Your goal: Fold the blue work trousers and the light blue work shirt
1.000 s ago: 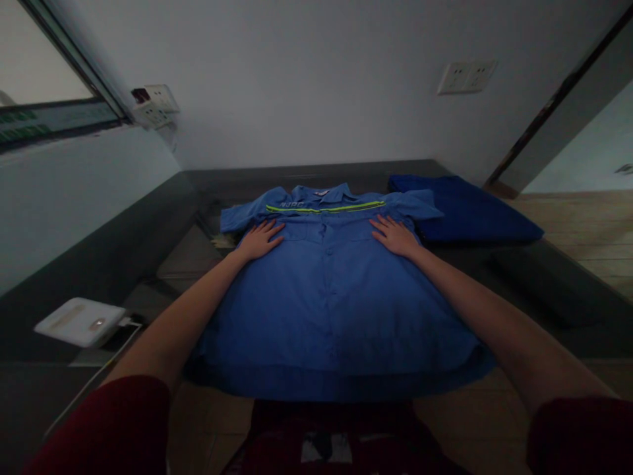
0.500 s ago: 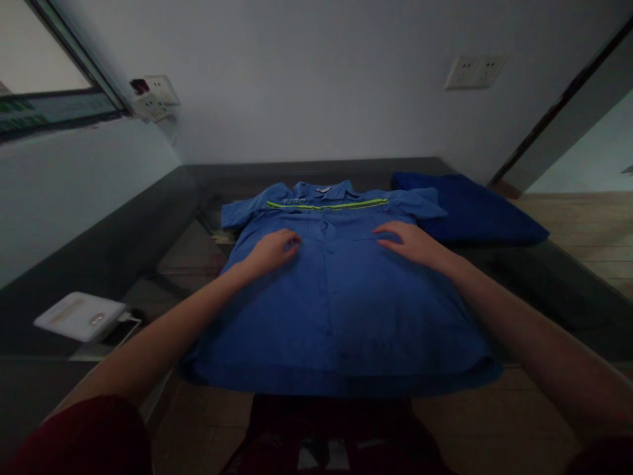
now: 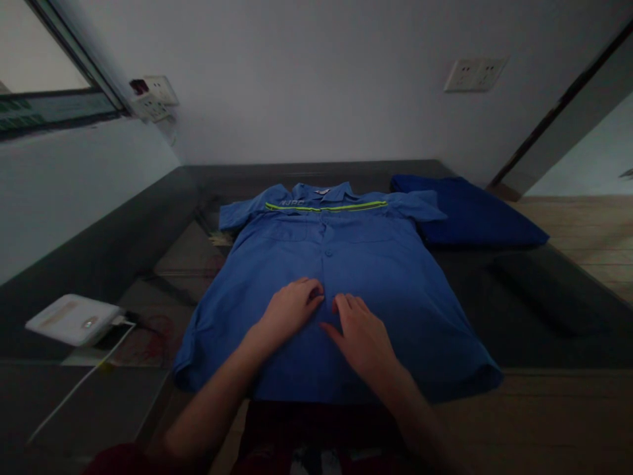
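A blue short-sleeved work shirt (image 3: 395,277) lies flat and front up, its collar at the far side. A yellow-green stripe (image 3: 353,207) crosses its chest. Over the lower part of the front, my left hand (image 3: 295,305) has its fingers curled, with thumb and forefinger together on the cloth at the button strip (image 3: 325,267). Just right of that strip is my right hand (image 3: 363,333), thumb apart from its bent fingers, the fingertips touching the shirt and nothing visible between them.
Dark blue folded cloth (image 3: 479,211) lies at the back right of the dark glass-like tabletop (image 3: 163,181). At the left is a white device (image 3: 74,320) with a white cable (image 3: 82,382). Wall sockets (image 3: 475,74) are above the table's back edge.
Both hands have come down from the chest toward the hem and inward to the button strip, close together. The left thumb and forefinger have closed on the cloth. The shirt lies nearly as before.
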`<state>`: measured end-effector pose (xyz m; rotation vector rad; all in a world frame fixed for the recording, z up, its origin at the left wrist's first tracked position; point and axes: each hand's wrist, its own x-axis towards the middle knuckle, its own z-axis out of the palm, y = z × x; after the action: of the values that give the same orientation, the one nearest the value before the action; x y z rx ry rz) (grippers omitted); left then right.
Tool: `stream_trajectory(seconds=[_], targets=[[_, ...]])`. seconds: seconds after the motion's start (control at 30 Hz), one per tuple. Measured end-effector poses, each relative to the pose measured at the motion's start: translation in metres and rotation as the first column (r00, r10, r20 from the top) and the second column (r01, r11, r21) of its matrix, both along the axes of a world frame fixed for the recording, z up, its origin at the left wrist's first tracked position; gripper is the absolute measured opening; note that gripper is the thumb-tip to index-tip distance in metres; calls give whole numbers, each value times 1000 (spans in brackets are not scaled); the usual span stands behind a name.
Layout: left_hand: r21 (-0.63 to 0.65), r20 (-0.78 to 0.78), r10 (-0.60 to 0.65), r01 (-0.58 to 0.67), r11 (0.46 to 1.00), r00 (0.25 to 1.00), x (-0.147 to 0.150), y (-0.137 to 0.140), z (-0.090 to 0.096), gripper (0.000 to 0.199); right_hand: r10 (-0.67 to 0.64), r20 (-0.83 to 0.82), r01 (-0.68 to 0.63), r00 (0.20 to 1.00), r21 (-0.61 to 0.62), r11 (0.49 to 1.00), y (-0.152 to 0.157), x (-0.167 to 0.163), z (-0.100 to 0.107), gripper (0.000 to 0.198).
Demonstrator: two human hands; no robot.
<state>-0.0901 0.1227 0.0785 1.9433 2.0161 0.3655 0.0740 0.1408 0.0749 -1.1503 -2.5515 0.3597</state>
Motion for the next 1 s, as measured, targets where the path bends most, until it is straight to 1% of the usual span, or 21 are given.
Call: stream_trajectory(seconds=[0.1, 0.17, 0.3, 0.4, 0.53, 0.67, 0.77, 0.87, 1.0], targets=[[61, 35, 135, -137, 989, 990, 13, -8, -9, 14, -18, 35, 18, 999, -5, 1000, 6, -7, -8, 20], [97, 4, 173, -172, 980, 985, 20, -10, -13, 14, -21, 54, 21, 998, 5, 1000, 9, -9, -9, 18], [82, -50, 151, -147, 986, 987, 24, -9, -12, 15, -24, 84, 26, 996, -24, 999, 12, -12, -9, 15], [64, -94, 136, -130, 989, 986, 24, -7, -9, 15, -50, 70, 53, 996, -49, 997, 13, -10, -11, 18], [38, -166, 128, -124, 992, 978, 27, -3, -8, 12, -66, 19, 67, 998, -10, 998, 16, -3, -13, 21], [18, -158, 111, -110, 994, 981, 27, 1, -10, 8, -54, 48, 54, 997, 10, 999, 16, 0, -13, 20], [29, -142, 99, -96, 995, 985, 26, 1, -11, 7, -82, 34, 82, 996, 14, 997, 17, -2, -14, 16], [50, -106, 109, -104, 993, 988, 25, -1, -10, 7, -115, -31, 113, 993, -38, 993, 22, -1, -18, 16], [127, -26, 130, -125, 984, 991, 28, -4, -4, 8, -136, -170, 103, 976, -189, 977, 35, 8, -21, 18]])
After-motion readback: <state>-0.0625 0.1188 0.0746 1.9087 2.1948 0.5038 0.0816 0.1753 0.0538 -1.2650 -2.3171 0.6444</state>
